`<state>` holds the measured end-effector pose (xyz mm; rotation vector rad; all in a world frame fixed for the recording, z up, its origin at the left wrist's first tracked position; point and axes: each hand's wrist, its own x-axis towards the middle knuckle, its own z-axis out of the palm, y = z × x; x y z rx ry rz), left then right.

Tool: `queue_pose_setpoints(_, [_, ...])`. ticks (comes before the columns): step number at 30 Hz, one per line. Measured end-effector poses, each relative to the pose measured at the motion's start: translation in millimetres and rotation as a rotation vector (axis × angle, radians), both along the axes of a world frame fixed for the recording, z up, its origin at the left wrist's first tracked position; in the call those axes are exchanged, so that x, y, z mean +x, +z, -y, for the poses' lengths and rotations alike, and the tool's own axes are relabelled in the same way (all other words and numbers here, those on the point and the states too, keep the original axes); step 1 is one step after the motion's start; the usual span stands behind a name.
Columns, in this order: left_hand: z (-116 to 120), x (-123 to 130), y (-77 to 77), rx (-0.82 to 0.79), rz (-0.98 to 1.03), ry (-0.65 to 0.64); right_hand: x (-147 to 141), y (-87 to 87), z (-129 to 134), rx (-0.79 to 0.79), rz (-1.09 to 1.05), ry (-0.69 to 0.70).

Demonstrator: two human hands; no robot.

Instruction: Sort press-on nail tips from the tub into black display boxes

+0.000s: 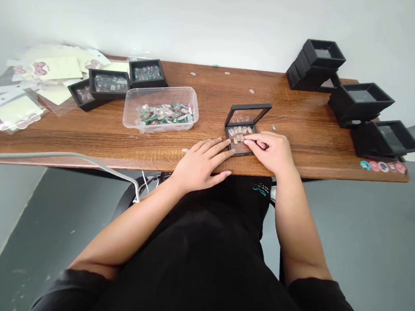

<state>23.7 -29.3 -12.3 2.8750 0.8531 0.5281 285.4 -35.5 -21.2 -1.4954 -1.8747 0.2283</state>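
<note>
A small black case (pixel 240 153) with a raised clear-windowed lid (pixel 249 115) stands open near the table's front edge. Inside it, several pale nail tips (pixel 240 130) lie in two rows. My left hand (pixel 203 162) rests flat with fingers spread, its fingertips at the case's left edge, and holds nothing. From the right, my right hand (pixel 273 150) reaches over the case, thumb and index finger pinched at the lower row. What is between those fingertips is too small to make out.
Left of the case is a clear tub (pixel 159 127) of colored nail tips. Filled black boxes (pixel 110 84) and packaged cards (pixel 55 67) lie farther left. Black boxes (pixel 360 103) are stacked at the right, near round stickers (pixel 383 166). Loose tips (pixel 252 91) dot the wooden table (pixel 216 91).
</note>
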Motion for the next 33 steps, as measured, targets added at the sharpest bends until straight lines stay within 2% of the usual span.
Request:
queue_pose_setpoints(4, [3,-11,11.3,0.011,0.04,-0.008,1,-0.3,1,-0.003,0.004,-0.019])
queue_pose_setpoints(8, [1,-47,22.5,0.088,0.127,0.082,1,0.2,2,-0.021,0.002,-0.025])
queue_pose_setpoints(11, [-8,-86,23.8,0.187,0.205,0.264,2,0.1,3,-0.038,0.007,-0.032])
queue_pose_setpoints(13, [-15,-110,22.0,0.233,0.245,0.448,2,0.1,4,-0.042,0.012,-0.044])
queue_pose_setpoints(15, [-21,-127,19.9,0.225,0.257,0.634,2,0.3,5,-0.042,0.018,-0.056])
queue_pose_setpoints(17, [-25,-136,18.6,0.156,0.273,0.724,2,0.9,6,-0.036,0.018,-0.068])
queue_pose_setpoints(22, [-25,-134,17.8,-0.02,0.353,0.762,2,1.6,8,-0.027,-0.004,-0.098])
queue_pose_setpoints(27, [-22,-133,12.5,-0.023,0.374,0.803,2,0.5,7,-0.005,-0.021,-0.149])
queue_pose_setpoints(33, [-20,-143,-3.2,-0.013,0.392,0.736,3,-1.5,7,0.065,-0.027,-0.205])
